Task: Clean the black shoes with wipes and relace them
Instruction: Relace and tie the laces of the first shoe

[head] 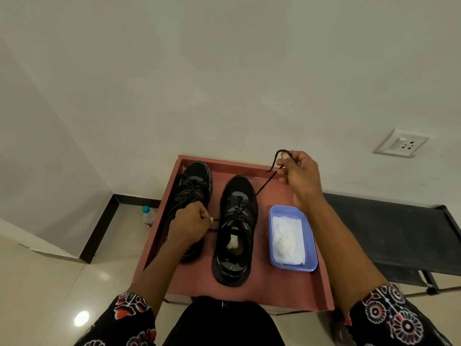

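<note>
Two black shoes stand side by side on a reddish-brown table [274, 290]. The left shoe [194, 183] is laced. The right shoe [235, 231] has a white wad inside it. My right hand [299, 178] is raised past the table's far right corner, shut on one end of the right shoe's black lace [264, 184], which runs taut from the eyelets. My left hand [190, 224] sits between the shoes, pinching the lace's other end near the right shoe's collar. A lavender plastic tub [311, 245] with white wipes [288, 242] lies right of the shoes.
A white wall rises straight behind the table, with a socket plate [400, 143] at the right. A dark bench [399, 233] stands to the right. A plastic bottle [147, 216] stands on the tiled floor at the left.
</note>
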